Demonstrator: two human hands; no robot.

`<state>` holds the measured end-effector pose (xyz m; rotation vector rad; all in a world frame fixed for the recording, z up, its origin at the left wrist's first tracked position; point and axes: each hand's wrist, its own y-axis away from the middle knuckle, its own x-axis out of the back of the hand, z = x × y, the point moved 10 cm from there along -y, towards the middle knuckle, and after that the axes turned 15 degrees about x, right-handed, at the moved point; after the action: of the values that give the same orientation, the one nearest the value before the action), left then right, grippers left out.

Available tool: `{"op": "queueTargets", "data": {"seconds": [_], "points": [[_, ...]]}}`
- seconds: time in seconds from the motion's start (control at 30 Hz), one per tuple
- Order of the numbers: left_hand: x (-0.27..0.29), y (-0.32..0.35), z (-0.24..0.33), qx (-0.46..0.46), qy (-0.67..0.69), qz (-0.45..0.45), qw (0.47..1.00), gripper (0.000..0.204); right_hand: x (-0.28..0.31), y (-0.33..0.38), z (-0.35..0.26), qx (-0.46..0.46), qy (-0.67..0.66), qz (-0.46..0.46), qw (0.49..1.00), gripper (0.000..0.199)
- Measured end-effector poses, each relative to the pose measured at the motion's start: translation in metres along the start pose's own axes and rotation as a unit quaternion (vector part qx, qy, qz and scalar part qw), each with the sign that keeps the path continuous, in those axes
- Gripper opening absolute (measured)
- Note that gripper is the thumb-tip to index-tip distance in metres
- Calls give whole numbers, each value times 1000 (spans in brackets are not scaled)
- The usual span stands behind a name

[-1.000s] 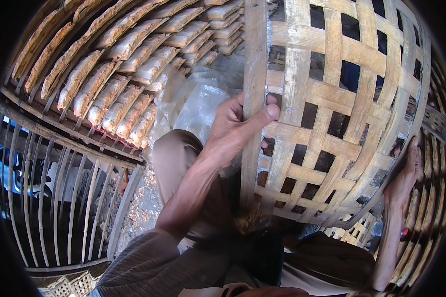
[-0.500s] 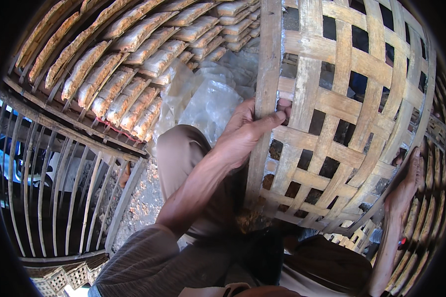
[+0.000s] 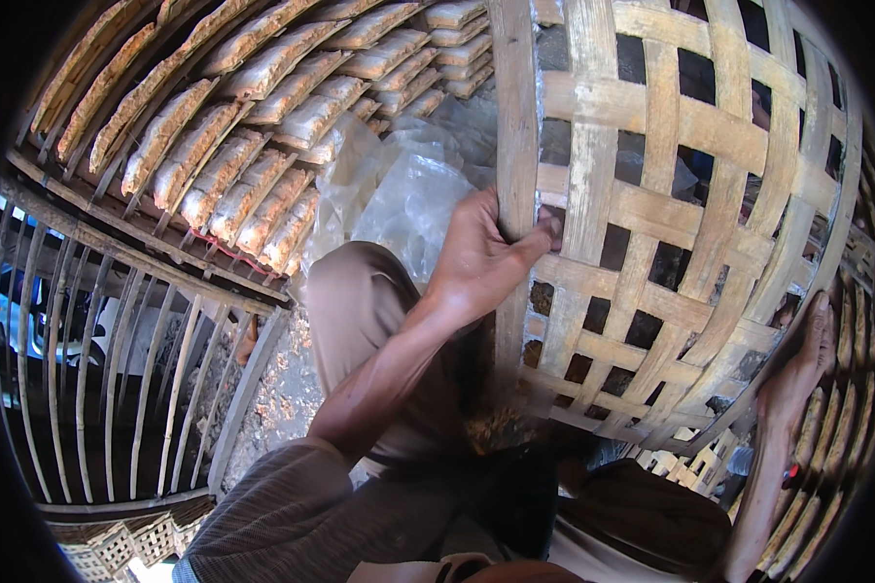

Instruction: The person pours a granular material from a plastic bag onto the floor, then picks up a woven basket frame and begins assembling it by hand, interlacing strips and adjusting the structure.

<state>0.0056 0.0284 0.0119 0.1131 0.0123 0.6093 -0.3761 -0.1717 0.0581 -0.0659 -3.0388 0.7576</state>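
Note:
A large woven bamboo tray [image 3: 641,206] with a flat wooden edge strip stands steeply tilted in front of me, its lattice full of square gaps. My left hand [image 3: 491,255] is closed around the strip on its left side, the thumb in front and the fingers hidden behind. On the opposite side my right hand [image 3: 795,364] lies along the tray's right edge. Its fingers point upward against that edge, and their far side is hidden, though the hand appears to support the tray.
Stacked whitish-orange slabs [image 3: 306,112] fill racks at the upper left. Crumpled clear plastic sheeting [image 3: 408,194] lies behind my left hand. A slatted bamboo rack [image 3: 117,369] stands at the left, beside crumb-strewn ground [image 3: 280,398]. More slab-laden racks [image 3: 826,457] are at the right.
The tray has shifted slightly, its upper left edge moving left and its lower edge rising a little. Both hands stay on it.

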Motion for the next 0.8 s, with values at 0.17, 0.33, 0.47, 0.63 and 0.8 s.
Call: {"op": "queueTargets", "data": {"seconds": [0.17, 0.33, 0.47, 0.63, 0.8], "points": [[-4, 7, 13, -80, 14, -17, 997, 25, 6, -1, 0, -4, 21, 32, 999, 50], [11, 1, 6, 24, 244, -25, 969, 29, -13, 2, -5, 18, 26, -41, 999, 52], [35, -2, 11, -24, 246, 38, 968, 24, -21, 7, 3, 34, -14, -75, 997, 48], [38, 0, 15, -31, 231, 46, 971, 22, -8, 1, 28, 35, -99, -107, 989, 48], [49, 4, 24, -46, 336, 34, 940, 24, -22, 9, 7, 49, -55, -106, 992, 42]]}}
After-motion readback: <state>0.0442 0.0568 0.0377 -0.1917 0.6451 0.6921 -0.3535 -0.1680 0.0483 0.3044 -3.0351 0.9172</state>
